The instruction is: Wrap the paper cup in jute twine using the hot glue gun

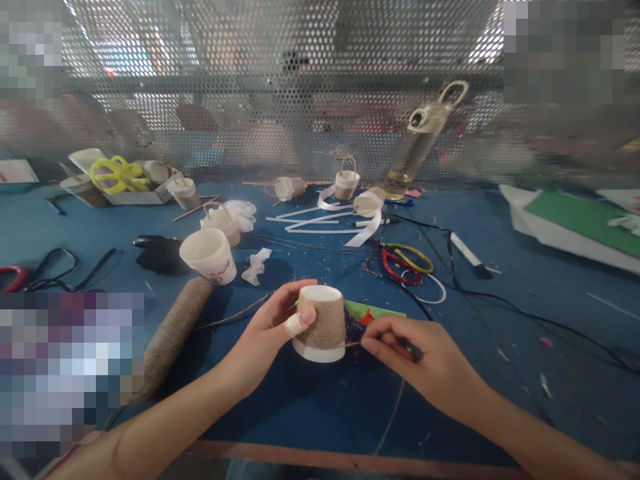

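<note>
Left hand curled round wrapped cup; right hand angled inward, pinching twine alongside.

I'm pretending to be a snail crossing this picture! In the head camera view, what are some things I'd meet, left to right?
Yellow loop handles, printed white cup, white lace scrap, twine-wrapped cup, right hand, green sheet.

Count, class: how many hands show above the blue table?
2: the left hand holds the twine-wrapped cup; the right hand pinches twine to its right. Others may be hidden.
</note>
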{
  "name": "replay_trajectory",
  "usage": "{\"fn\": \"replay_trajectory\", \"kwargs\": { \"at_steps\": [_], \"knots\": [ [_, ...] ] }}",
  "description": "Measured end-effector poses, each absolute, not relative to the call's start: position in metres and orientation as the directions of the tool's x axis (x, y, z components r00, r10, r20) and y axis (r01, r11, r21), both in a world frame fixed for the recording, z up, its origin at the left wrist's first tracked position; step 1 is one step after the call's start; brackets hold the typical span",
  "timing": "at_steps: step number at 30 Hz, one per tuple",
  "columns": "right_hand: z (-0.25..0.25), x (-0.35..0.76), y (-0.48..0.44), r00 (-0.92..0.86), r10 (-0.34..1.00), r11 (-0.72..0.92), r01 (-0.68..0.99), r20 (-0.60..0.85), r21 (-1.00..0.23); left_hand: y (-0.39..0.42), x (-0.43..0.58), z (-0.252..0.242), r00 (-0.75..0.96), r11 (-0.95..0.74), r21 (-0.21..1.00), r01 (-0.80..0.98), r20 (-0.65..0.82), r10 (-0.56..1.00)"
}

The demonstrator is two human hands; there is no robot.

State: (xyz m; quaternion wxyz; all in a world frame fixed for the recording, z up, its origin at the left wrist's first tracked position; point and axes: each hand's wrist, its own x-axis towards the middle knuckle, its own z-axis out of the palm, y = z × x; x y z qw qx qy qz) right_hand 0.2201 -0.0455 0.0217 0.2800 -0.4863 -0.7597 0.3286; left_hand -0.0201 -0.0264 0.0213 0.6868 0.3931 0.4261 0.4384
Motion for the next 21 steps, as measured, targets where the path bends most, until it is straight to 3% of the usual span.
{"fn": "replay_trajectory", "kwargs": {
  "at_steps": [21],
  "knots": [
    [0.0216, 0.2187, -0.0456, -0.368, 0.921, 0.320, 0.527, 0.128, -0.788, -0.0268, -0.0176, 0.0215, 0.335, 0.345, 0.878, -0.332, -0.232, 0.913]
  ]
}}
